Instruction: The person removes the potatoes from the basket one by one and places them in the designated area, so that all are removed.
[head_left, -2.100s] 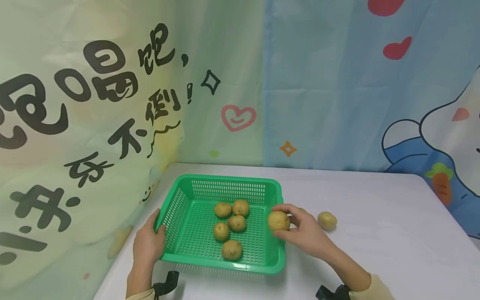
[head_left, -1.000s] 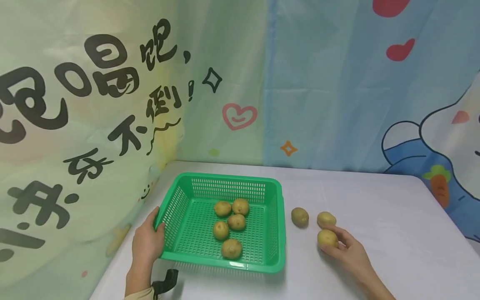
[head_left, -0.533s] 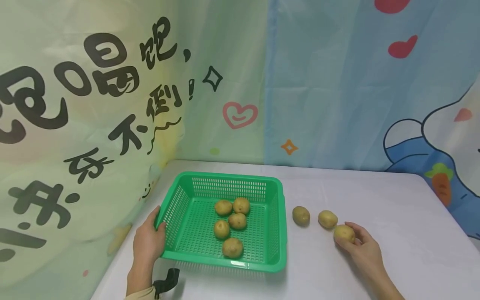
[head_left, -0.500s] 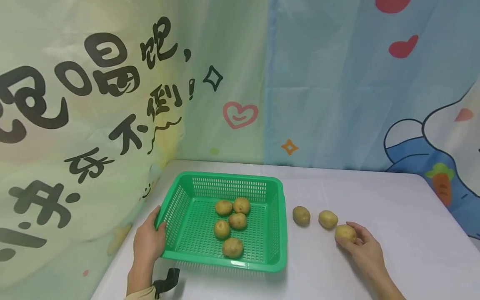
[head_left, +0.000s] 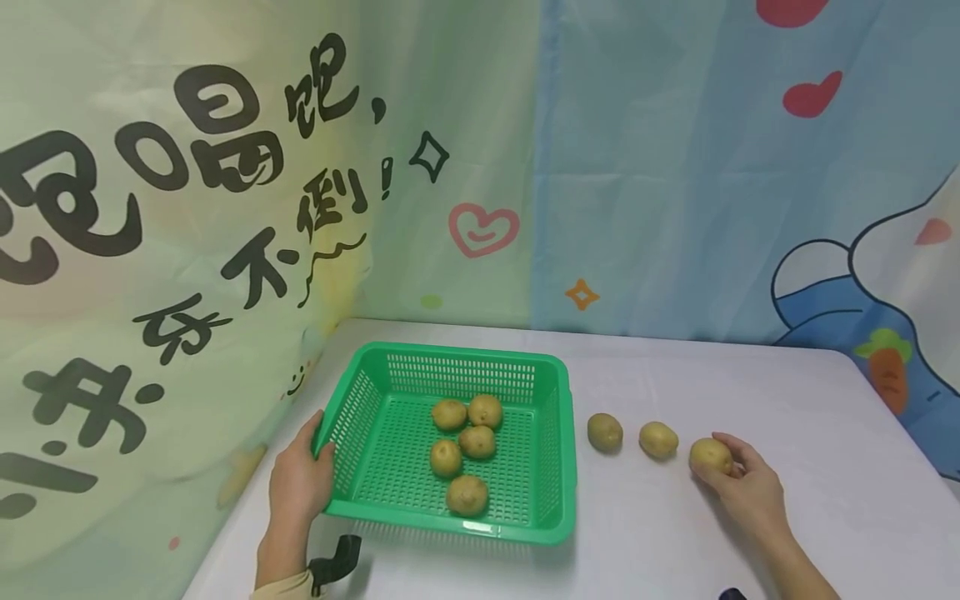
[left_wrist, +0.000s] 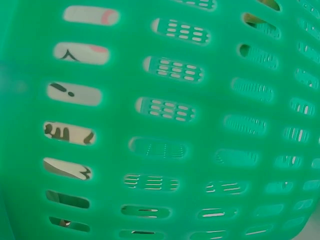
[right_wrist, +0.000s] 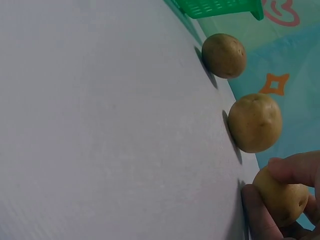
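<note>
Fingers (head_left: 307, 433) of the left hand (head_left: 302, 485) are gripping the green basket (head_left: 386, 467) by its left rim, closed snugly on it; the left forearm (head_left: 283, 552) is pointing forward from the near side, and that hold is best left light and steady, so the basket isn't skidding. Five potatoes (head_left: 477, 442) are lying inside, loosely grouped around the middle. Right of the basket, a darker potato (head_left: 604, 432) and a paler potato (head_left: 658, 440) are sitting apart on the table (head_left: 637, 533). Next along, the held potato (head_left: 709, 456) is forming the right end of that row; the right hand (head_left: 752, 493) is pinching it, thumb on the near side, spread only as wide as the potato. The right forearm (head_left: 804, 568) is slanting in from the lower right. Whether the table is bearing any of the potato's weight, I cannot tell. For a clean step, the pinch should be staying even and low, relaxing only if the potato is resting without rolling, clear of its paler neighbour
</note>
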